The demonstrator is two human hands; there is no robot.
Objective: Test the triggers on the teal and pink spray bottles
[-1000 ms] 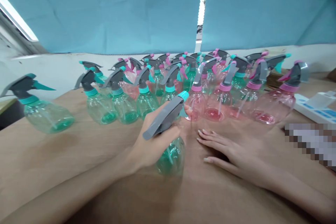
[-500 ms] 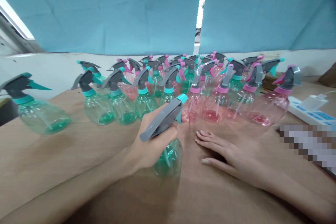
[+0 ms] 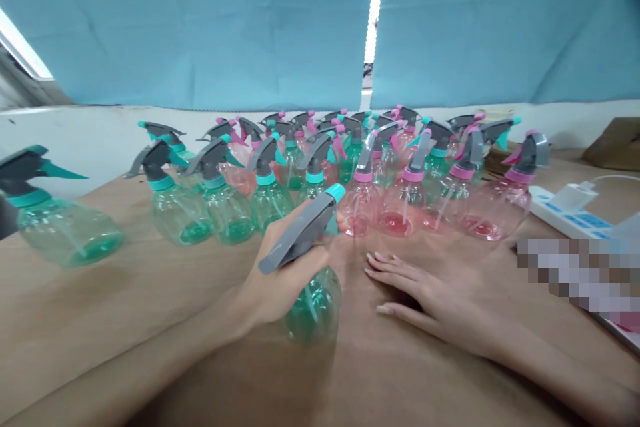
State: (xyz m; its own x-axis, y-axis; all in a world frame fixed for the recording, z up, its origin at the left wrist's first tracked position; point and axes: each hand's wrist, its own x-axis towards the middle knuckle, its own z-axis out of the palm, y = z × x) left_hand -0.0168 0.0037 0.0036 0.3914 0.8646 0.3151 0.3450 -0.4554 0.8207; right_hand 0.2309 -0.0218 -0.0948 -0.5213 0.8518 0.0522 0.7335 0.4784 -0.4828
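Observation:
A green see-through spray bottle (image 3: 313, 307) with a grey trigger head and turquoise nozzle is in my left hand (image 3: 280, 273). The fingers of that hand wrap round the bottle's neck, below the head, and are partly hidden by it. My right hand (image 3: 407, 287) lies flat on the wooden table (image 3: 400, 380), just right of the bottle, fingers spread and holding nothing. Beyond both hands stand green spray bottles (image 3: 227, 213) on the left and pink spray bottles (image 3: 397, 213) on the right, in a front row.
More green and pink bottles crowd behind the front row. One green spray bottle (image 3: 70, 233) stands apart at the far left. At the right are a white power strip (image 3: 560, 210) with a plug, and a blurred-out flat object (image 3: 575, 273). A blue curtain (image 3: 200, 27) hangs behind.
The whole view has shifted slightly, so things appear a little further left and mostly lower. My left hand keeps its hold on the green bottle; my right hand stays flat on the table.

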